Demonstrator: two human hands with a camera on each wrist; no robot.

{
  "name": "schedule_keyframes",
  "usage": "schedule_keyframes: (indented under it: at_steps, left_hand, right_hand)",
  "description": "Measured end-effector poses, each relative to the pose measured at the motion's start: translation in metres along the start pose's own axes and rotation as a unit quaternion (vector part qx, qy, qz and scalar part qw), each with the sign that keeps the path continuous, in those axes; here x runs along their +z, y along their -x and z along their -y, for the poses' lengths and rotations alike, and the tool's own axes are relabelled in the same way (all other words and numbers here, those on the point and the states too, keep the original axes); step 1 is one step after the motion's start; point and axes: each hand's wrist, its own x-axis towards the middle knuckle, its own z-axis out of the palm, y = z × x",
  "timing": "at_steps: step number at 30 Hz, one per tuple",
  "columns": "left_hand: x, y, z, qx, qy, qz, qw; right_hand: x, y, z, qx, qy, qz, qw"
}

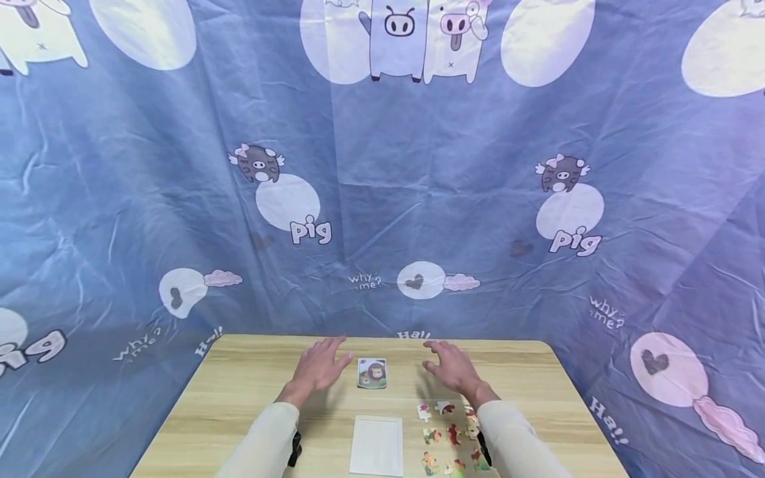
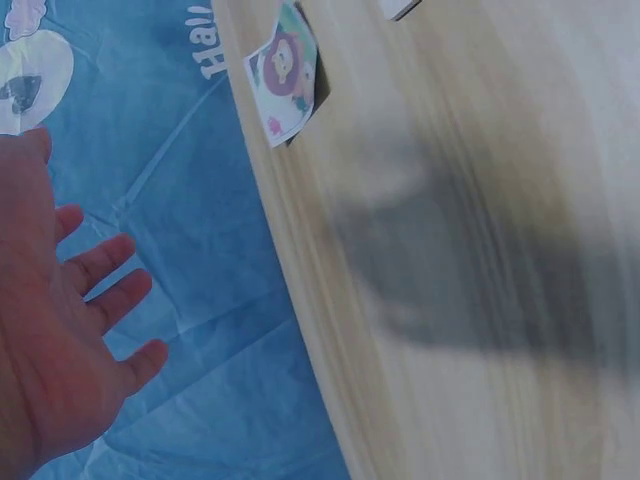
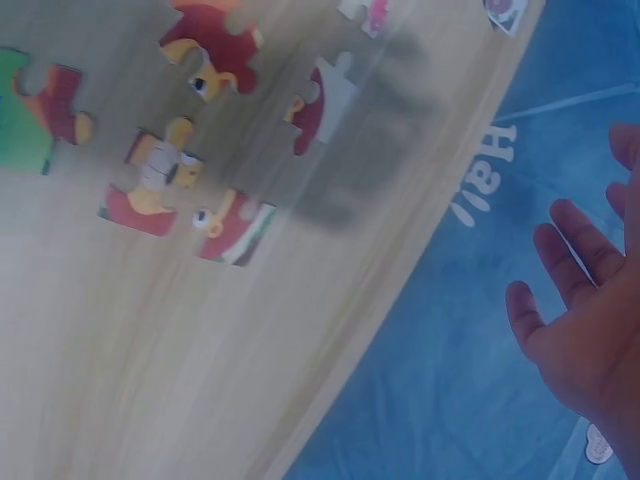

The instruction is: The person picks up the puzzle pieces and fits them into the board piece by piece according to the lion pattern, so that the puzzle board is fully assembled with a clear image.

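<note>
Both hands hover above the table on either side of a small picture card (image 1: pixel 372 373) that shows a lion. My left hand (image 1: pixel 321 365), left of the card, has its fingers loosely extended and holds nothing; its spread fingers show in the left wrist view. To the card's right is my right hand (image 1: pixel 453 369), also with relaxed fingers and nothing in it. Loose jigsaw puzzle pieces (image 1: pixel 453 435) lie apart from one another below the right hand, some hidden by the right sleeve. A white puzzle frame (image 1: pixel 377 446) lies flat between the forearms.
The wooden table (image 1: pixel 227 398) ends at a blue cloth backdrop (image 1: pixel 382 232) printed with cartoon pigs. In the right wrist view, several puzzle pieces (image 3: pixel 215 50) have red and yellow printing. Black bands show at both wrists.
</note>
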Motion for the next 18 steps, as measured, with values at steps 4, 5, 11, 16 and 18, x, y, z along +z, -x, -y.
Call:
schedule_keyframes:
  at_steps: [4,5,11,16,18]
  left_hand:
    - [0.006,0.005,0.0,0.007,0.001,-0.007,1.0]
    - [0.007,0.006,0.0,0.007,0.004,-0.008,0.9999]
    - [0.017,0.015,0.002,-0.001,0.02,-0.006,0.9998]
    - [0.024,0.021,0.004,-0.001,0.031,-0.008,0.9995]
    - [0.026,0.023,0.004,-0.004,0.036,-0.006,0.9993]
  right_hand:
    - [0.004,0.005,-0.001,-0.015,-0.003,-0.006,0.9999]
    - [0.005,0.006,-0.002,-0.015,-0.006,-0.004,0.9999]
    - [0.012,0.013,-0.006,-0.012,-0.025,0.005,0.9996]
    - [0.017,0.017,-0.007,-0.013,-0.034,0.008,0.9993]
    - [0.018,0.017,-0.007,-0.014,-0.039,0.011,0.9991]
